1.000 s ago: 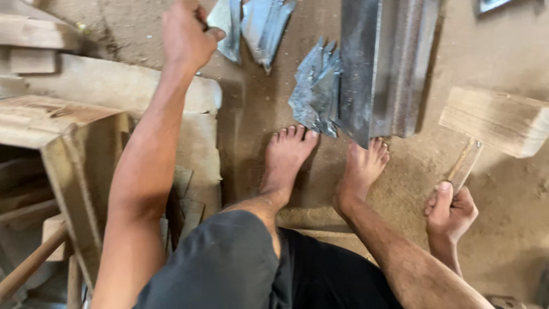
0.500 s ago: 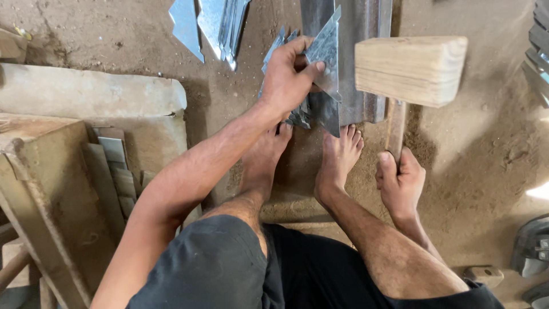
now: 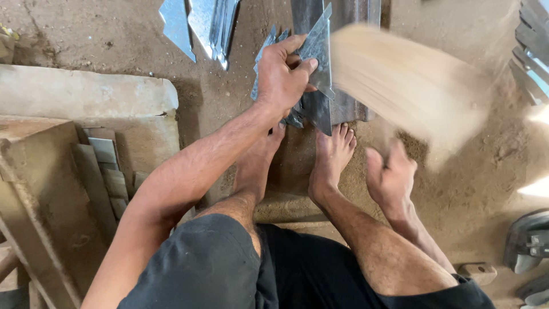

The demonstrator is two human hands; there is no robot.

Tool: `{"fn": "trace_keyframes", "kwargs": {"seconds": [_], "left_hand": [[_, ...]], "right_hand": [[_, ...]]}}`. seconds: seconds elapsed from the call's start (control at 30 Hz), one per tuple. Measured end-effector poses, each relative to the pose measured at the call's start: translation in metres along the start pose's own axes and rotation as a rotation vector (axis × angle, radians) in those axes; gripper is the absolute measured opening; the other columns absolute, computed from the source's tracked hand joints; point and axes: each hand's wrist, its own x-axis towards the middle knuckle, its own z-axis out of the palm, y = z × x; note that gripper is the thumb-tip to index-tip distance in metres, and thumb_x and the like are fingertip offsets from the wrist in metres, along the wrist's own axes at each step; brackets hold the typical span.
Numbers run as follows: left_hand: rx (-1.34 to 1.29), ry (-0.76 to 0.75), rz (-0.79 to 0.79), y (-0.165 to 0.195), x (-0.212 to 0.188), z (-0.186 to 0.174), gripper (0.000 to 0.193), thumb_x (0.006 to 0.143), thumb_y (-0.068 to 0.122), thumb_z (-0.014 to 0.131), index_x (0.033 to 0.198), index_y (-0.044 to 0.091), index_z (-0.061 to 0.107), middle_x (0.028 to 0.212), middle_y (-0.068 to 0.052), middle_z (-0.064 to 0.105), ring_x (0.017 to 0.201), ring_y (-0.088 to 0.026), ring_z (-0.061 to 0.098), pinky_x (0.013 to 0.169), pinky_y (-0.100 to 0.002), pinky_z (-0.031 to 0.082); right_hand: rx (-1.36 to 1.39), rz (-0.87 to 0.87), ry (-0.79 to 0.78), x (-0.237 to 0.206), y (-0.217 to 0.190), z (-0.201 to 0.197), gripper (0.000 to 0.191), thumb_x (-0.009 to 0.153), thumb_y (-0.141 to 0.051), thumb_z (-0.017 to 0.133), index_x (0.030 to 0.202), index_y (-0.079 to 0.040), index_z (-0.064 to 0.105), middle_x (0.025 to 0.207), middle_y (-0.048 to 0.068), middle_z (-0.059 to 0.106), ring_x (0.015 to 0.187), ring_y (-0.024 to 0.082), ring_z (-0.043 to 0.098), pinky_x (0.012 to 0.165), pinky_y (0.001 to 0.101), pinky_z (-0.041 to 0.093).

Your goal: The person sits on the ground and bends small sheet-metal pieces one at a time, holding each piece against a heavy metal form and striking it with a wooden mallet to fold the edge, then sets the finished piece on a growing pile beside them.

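My knees and bare feet [image 3: 331,157] sit closest, toes at the edge of the steel block [image 3: 337,86] on the dirt floor [image 3: 229,103]. My right hand [image 3: 392,180] has its fingers wrapped around the handle of a wooden mallet [image 3: 406,86], whose head is a blur above the block, so I judge the strike is the step in hand. My left hand [image 3: 283,74] pinches a cut metal sheet [image 3: 319,54], fingers pressed over its edge, holding it against the block. The blow should land clear of my thumb. Farther off lie more sheet offcuts [image 3: 200,23].
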Motion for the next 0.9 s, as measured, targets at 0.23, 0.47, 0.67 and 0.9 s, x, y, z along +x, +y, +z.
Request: {"fn": "trace_keyframes", "kwargs": {"seconds": [0.23, 0.47, 0.67, 0.9], "left_hand": [[-0.101, -0.023, 0.050, -0.004, 0.001, -0.001, 0.049, 0.089, -0.005, 0.070, 0.137, -0.005, 0.058, 0.089, -0.011, 0.078, 0.068, -0.013, 0.074, 0.052, -0.027, 0.068], [-0.065, -0.042, 0.055, -0.008, 0.003, -0.002, 0.047, 0.090, -0.006, 0.070, 0.136, -0.004, 0.062, 0.079, -0.012, 0.072, 0.064, -0.012, 0.067, 0.050, -0.029, 0.065], [-0.106, -0.026, 0.065, -0.015, 0.004, -0.001, 0.048, 0.088, -0.007, 0.071, 0.135, -0.005, 0.062, 0.080, -0.009, 0.071, 0.062, -0.011, 0.068, 0.051, -0.028, 0.066], [-0.147, -0.046, 0.071, -0.015, 0.006, 0.000, 0.046, 0.088, -0.007, 0.070, 0.133, -0.004, 0.063, 0.087, -0.008, 0.076, 0.068, -0.012, 0.072, 0.053, -0.028, 0.067]], "right_hand": [[0.338, -0.378, 0.353, -0.017, 0.003, -0.008, 0.037, 0.108, -0.037, 0.054, 0.105, -0.002, 0.065, 0.064, 0.000, 0.062, 0.047, 0.009, 0.057, 0.038, 0.0253, 0.047], [-0.096, -0.063, 0.196, -0.017, -0.005, -0.003, 0.026, 0.110, -0.024, 0.054, 0.099, -0.003, 0.065, 0.072, 0.005, 0.063, 0.056, 0.016, 0.061, 0.050, 0.0322, 0.050], [-0.188, -0.106, 0.170, -0.019, -0.002, -0.003, 0.036, 0.117, -0.025, 0.053, 0.090, -0.003, 0.061, 0.074, 0.007, 0.060, 0.060, 0.016, 0.057, 0.054, 0.0323, 0.050], [-0.003, -0.199, 0.259, -0.011, -0.006, 0.001, 0.036, 0.113, -0.034, 0.050, 0.089, -0.007, 0.054, 0.064, 0.001, 0.055, 0.051, 0.013, 0.052, 0.047, 0.0288, 0.043]]}}
